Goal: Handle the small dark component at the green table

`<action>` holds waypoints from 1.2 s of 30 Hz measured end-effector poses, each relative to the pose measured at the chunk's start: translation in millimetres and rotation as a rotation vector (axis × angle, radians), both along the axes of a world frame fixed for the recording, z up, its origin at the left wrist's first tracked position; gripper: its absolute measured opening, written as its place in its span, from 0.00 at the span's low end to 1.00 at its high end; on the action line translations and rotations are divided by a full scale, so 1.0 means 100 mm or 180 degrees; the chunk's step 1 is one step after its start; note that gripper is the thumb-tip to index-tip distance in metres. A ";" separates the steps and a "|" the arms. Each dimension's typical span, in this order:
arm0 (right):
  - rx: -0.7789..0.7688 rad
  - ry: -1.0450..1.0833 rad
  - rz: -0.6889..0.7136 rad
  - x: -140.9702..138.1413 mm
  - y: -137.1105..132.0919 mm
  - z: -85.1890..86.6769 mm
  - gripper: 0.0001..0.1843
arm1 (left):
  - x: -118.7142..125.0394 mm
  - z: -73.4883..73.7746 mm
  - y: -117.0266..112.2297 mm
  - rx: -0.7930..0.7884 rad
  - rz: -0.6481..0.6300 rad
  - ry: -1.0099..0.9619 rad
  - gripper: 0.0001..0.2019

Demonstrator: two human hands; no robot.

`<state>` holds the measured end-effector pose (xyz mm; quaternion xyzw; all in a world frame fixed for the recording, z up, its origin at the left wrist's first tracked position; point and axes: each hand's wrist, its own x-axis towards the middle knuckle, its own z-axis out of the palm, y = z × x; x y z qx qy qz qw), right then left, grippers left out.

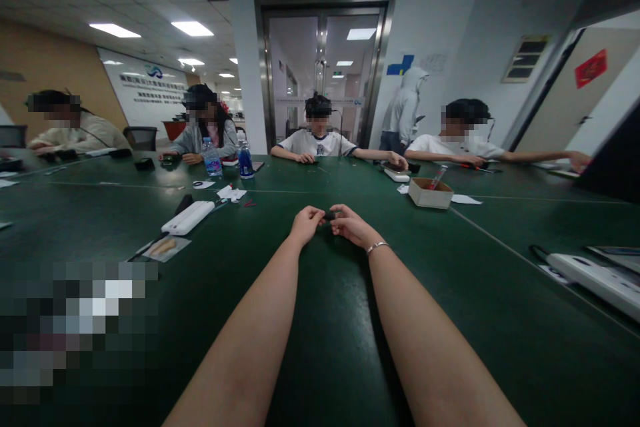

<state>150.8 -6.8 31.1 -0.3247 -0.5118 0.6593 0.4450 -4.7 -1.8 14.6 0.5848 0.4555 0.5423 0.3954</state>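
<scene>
Both my arms stretch out over a dark green table (320, 320). My left hand (306, 223) and my right hand (353, 225) meet at the middle of the table, fingers pinched together on a small black object (329, 215) held between them. The object is too small to make out further. A thin silver bracelet (377, 247) circles my right wrist.
A white power strip (189, 217) and a clear packet (163, 247) lie to the left. A small cardboard box (429, 192) sits to the right, another white power strip (595, 278) at the far right. Two water bottles (244, 160) stand behind. Several people sit along the far side.
</scene>
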 end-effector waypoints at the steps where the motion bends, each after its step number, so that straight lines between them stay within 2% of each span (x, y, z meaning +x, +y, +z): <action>1: -0.0002 0.0081 0.0013 0.00 -0.01 0.00 0.21 | 0.00 0.00 0.00 -0.0005 0.0010 -0.0016 0.04; 3: -0.0125 0.0142 0.0019 0.01 -0.01 0.01 0.22 | 0.01 0.00 0.00 0.0002 0.0009 -0.0020 0.04; 6: -0.0301 -0.0061 -0.0061 0.00 0.00 0.02 0.11 | 0.00 -0.01 0.02 0.0034 -0.0013 0.0048 0.04; 8: -0.0218 -0.0140 -0.0093 0.00 0.01 0.01 0.09 | 0.00 -0.02 0.02 0.0029 0.0005 0.0086 0.04; 12: -0.0076 0.0027 0.0011 0.00 -0.01 0.01 0.22 | 0.00 -0.03 0.03 0.0029 -0.0008 0.0090 0.06; 17: -0.0158 -0.0274 0.0102 0.00 0.00 0.01 0.08 | 0.00 -0.03 0.03 0.0048 -0.0012 0.0147 0.06; 19: -0.0036 -0.0265 0.0099 0.00 0.00 0.01 0.11 | -0.01 -0.04 0.03 0.0063 -0.0006 0.0194 0.06; 22: -0.0005 -0.0049 0.0124 0.01 0.01 0.00 0.21 | -0.01 -0.05 0.04 0.0079 0.0005 0.0234 0.05; 27: -0.0120 -0.0187 0.0026 0.00 0.01 0.00 0.11 | -0.01 -0.06 0.05 0.0109 -0.0013 0.0210 0.04; 32: -0.0063 -0.0006 0.0045 0.01 -0.01 0.02 0.21 | 0.00 -0.03 0.01 0.0059 -0.0010 0.0200 0.03; 36: -0.0169 -0.0162 -0.0065 -0.01 0.01 0.01 0.09 | 0.01 -0.01 0.00 0.0076 0.0001 0.0168 0.03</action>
